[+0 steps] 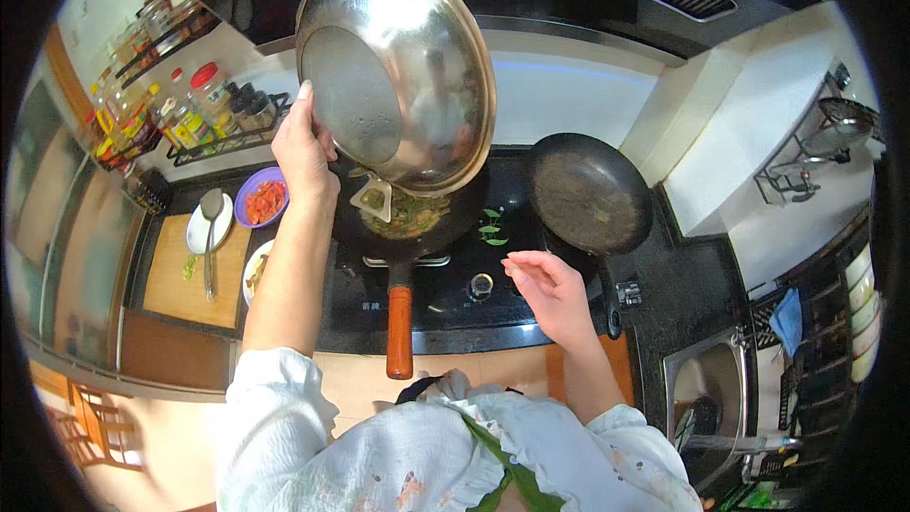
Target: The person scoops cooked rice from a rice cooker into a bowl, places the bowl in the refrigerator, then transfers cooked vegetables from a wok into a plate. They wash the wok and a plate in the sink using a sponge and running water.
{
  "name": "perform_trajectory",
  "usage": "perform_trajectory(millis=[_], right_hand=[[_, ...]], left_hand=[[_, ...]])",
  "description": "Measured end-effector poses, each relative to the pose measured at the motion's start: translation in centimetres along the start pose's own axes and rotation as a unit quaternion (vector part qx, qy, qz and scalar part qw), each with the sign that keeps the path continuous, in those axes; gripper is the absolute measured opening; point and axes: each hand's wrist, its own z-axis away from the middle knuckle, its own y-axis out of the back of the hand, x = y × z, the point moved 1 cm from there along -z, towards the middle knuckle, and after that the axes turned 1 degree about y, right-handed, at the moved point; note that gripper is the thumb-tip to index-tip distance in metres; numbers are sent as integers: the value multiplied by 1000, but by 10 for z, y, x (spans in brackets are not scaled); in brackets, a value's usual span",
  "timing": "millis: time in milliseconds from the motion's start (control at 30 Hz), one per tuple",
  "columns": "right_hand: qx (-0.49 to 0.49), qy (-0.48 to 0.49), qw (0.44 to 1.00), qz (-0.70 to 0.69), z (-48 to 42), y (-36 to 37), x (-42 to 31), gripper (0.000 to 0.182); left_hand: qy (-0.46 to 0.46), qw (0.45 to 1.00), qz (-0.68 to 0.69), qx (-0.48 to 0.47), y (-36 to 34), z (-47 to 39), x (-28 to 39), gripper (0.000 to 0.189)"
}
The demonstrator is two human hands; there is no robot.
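My left hand (306, 149) grips a shiny metal wok lid (444, 85) with a grey window in it. The lid is tilted steeply above a dark wok (466, 213) on the black gas stove (455, 313). Cooked food with green pieces (412, 217) shows in the wok below the lid's edge. A pale-rimmed triangular piece (384, 200) sits at that edge; whether it belongs to the lid or a utensil is unclear. The wok's wooden handle (400, 334) points towards me. My right hand (554, 291) is empty, fingers slightly curled, over the stove right of a control knob (480, 286).
A dark frying pan (590, 192) stands to the right. On the left are a purple bowl of chopped red food (263, 201), a white plate with a ladle (211, 206) and a cutting board (170, 291). Seasoning bottles (192, 121) line a wall rack. The sink (700, 398) lies at right.
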Motion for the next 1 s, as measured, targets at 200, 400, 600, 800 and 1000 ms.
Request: perform_trajectory(millis=[200,400,600,800,1000], right_hand=[[-19,5,1000,9,-14,-16,3,17],[-6,-8,1000,-22,-17,-34,2,17],[20,-12,1000,8,-6,-39,11,16],[54,-34,998,26,37,-16,43,17],[123,-80,988,39,87,34,35,17]], left_hand=[[17,997,70,27,31,-2,2,38],[37,988,148,21,50,-8,-15,36],[73,981,177,-8,57,-10,-27,34],[147,976,158,37,67,-16,-51,34],[125,968,212,53,79,0,-51,34]])
